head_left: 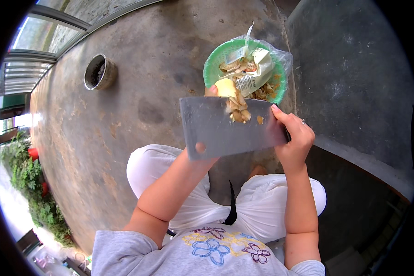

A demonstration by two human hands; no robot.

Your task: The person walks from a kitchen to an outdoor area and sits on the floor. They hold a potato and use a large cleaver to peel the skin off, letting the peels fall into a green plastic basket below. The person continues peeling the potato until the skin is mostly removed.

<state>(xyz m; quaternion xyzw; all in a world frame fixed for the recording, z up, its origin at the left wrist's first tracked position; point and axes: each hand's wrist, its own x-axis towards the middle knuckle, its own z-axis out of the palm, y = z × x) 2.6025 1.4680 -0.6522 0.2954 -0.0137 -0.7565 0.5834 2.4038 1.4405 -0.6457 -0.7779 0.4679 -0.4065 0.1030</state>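
My right hand (pixel 295 133) is wrapped round the handle end of a wide cleaver (pixel 216 131), its thumb lying along the top corner of the blade. Brown peelings (pixel 238 109) cling to the blade's upper edge and face. Just past that edge shows a pale yellow, partly peeled potato (pixel 225 87). My left hand (pixel 211 91) grips the potato; most of this hand is hidden behind the blade, with only a finger or so showing. Beneath and beyond them stands a green bin (pixel 211 62) lined with clear plastic, holding peelings and a crumpled white wrapper (pixel 254 79).
A grey, round pot (pixel 108 73) with dark contents stands on the worn concrete floor (pixel 92 152) to the left. On the right rises a dark slab-like surface (pixel 349 69) beside the bin. Green plants (pixel 30 177) and a metal-framed glass door (pixel 55 55) line the far left.
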